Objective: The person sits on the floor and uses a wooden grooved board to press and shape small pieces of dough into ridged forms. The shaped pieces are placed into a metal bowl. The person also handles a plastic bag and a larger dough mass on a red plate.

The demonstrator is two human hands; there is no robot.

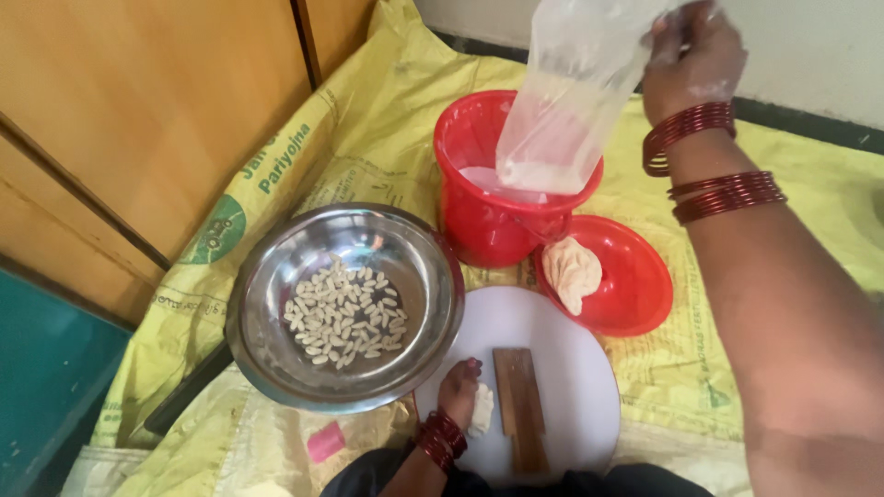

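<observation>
My right hand [692, 57] is raised at the top right, gripping the top of a clear plastic bag [566, 101] whose lower end hangs into a red bucket [483, 216]. White flour shows inside the bucket. My left hand [459, 391] rests low on a round white board [571, 368], its fingers closed on a small piece of dough [482, 410]. A brown wooden strip [520, 405] lies on the board beside that hand. A lump of dough [571, 271] sits in the red lid [635, 285] next to the bucket. Red bangles ring both wrists.
A steel bowl [276, 285] at the left holds several small shaped dough pieces [345, 313]. Everything sits on a yellow printed sack [368, 138] spread on the floor. A wooden cabinet [138, 110] stands at the left, and a small pink item [324, 442] lies on the sack.
</observation>
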